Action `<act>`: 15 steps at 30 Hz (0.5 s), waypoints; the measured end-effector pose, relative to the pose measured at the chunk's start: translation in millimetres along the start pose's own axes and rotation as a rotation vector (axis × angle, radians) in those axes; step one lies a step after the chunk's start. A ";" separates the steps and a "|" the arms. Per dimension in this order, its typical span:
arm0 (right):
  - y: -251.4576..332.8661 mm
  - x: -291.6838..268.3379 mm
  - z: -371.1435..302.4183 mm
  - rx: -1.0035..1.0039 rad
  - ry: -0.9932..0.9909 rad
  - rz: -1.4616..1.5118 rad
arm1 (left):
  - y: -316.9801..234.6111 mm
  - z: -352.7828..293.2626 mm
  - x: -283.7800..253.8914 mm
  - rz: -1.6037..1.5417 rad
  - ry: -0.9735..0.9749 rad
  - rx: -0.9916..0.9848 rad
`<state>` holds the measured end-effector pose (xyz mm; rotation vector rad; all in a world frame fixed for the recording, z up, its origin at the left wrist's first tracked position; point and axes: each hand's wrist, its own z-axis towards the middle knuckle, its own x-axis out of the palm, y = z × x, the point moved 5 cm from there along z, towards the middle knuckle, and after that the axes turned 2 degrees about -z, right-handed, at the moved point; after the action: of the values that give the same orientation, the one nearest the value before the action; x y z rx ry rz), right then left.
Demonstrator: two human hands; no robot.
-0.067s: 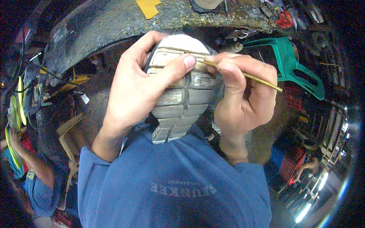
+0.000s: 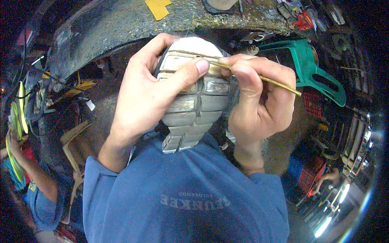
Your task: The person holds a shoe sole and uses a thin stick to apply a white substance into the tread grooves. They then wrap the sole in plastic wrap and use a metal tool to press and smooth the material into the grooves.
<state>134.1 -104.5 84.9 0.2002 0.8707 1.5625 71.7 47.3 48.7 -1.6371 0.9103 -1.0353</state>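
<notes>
A shoe with its treaded sole point(image 2: 214, 103) turned up is held in front of my chest, heel end near my shirt and a white patch at the far end. My left hand point(image 2: 144, 87) grips it from the left, thumb lying across the tread blocks and fingers wrapped behind the edge. In my right hand point(image 2: 261, 97) a thin brass-coloured rod point(image 2: 279, 84) is pinched between thumb and fingers. Its inner end meets the tread close to my left thumb tip; the exact contact is hard to make out. Most of the shoe's upper is hidden.
Beyond the shoe runs a worn, stained workbench point(image 2: 121, 30) bearing a yellow scrap point(image 2: 158, 8). A green plastic chair point(image 2: 310, 69) stands at the right. To the left, another person's arm point(image 2: 38, 170) holds yellow-green pieces point(image 2: 14, 162) beside a beige chair frame point(image 2: 73, 150).
The rod and my right fingers have shifted very slightly, the rod's inner end rising a little toward the far side. My left hand and the shoe stay in place.
</notes>
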 end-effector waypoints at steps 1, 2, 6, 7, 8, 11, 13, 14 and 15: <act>-0.8 -0.2 1.2 0.003 -0.018 -0.001 | 0.0 0.0 -0.1 0.001 0.004 -0.013; -0.8 0.1 1.6 -0.002 -0.033 -0.011 | 0.3 0.6 -0.2 0.002 0.008 -0.024; -11.7 -18.7 1.4 0.106 -0.203 0.136 | -1.6 3.3 -4.9 0.008 0.008 0.010; -19.4 -28.6 -0.4 0.175 -0.241 0.339 | -0.9 4.8 -8.2 0.013 0.012 -0.011; -29.5 -35.5 -2.1 0.172 -0.283 0.370 | -2.9 5.9 -11.2 -0.012 0.028 0.011; -72.0 -51.2 -22.8 0.303 -0.356 0.357 | 1.6 11.4 -22.4 -0.175 0.047 -0.086; -109.1 -58.8 -43.1 0.415 -0.359 0.186 | 3.8 19.0 -27.9 -0.150 0.071 -0.092; -126.6 -59.8 -54.5 0.433 -0.345 0.083 | 5.1 20.5 -32.1 -0.159 0.075 -0.098; -145.6 -59.1 -67.2 0.456 -0.324 -0.009 | 5.2 23.0 -34.1 -0.175 0.087 -0.079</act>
<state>220.5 -194.4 -31.9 0.7538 0.9528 1.2577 80.3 84.4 32.3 -1.7738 0.8865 -1.2114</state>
